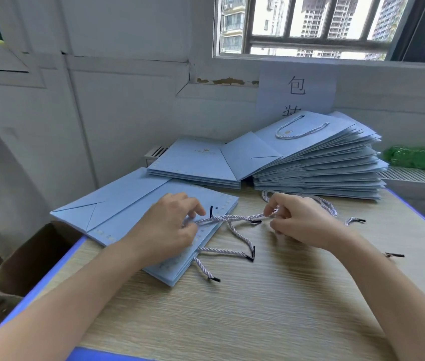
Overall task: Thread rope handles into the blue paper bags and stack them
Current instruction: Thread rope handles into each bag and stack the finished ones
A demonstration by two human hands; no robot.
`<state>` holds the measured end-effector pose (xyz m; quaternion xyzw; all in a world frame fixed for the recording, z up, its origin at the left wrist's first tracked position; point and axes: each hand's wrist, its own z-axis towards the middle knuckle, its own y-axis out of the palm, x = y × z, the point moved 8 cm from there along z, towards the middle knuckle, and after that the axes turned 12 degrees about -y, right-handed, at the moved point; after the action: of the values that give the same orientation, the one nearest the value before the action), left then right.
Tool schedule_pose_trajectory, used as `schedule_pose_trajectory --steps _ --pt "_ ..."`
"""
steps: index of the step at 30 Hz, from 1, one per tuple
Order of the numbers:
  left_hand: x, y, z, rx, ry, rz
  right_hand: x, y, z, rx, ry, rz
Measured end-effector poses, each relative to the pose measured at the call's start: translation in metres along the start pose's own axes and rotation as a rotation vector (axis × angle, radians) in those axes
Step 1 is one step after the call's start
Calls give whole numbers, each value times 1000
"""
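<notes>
A flat blue paper bag (128,204) lies on the wooden table (258,295) in front of me. My left hand (169,227) rests on the bag's open end and pinches one end of a white twisted rope handle (232,218). My right hand (299,220) pinches the same rope further right, near its black tip. The rope is stretched between both hands. Several more loose rope handles (232,250) lie by the bag's edge. A tall stack of blue bags (323,162), its top bag with a rope handle, stands at the back right.
A lower pile of flat blue bags (195,162) lies at the back centre. More ropes (331,207) trail behind my right hand. A green bottle (419,157) lies on the radiator at the right. A cardboard box (31,259) sits below the table's left edge.
</notes>
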<state>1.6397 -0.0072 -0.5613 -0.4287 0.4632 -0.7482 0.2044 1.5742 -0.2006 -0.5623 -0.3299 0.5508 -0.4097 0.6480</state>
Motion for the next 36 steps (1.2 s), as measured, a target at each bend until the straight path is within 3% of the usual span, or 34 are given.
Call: schedule_pose_trajectory --steps 8,19,21,24,27,31,36 --pt "0 16 0 -89 -26 70 -15 13 8 24 -160 -35" --pt "9 14 -5 -75 6 80 12 2 8 73 -5 -78" --pt "7 12 -4 -65 -12 69 28 -10 5 151 114 -170" --pt "5 11 -3 -54 -28 74 50 -41 -10 407 315 -139" --pt "5 12 -4 -53 -27 92 54 -51 -16 494 358 -109" --pt "6 11 -5 -57 -29 109 30 -39 -7 423 163 -25" --pt "8 11 -6 -67 -36 124 -7 4 9 49 -136 -68"
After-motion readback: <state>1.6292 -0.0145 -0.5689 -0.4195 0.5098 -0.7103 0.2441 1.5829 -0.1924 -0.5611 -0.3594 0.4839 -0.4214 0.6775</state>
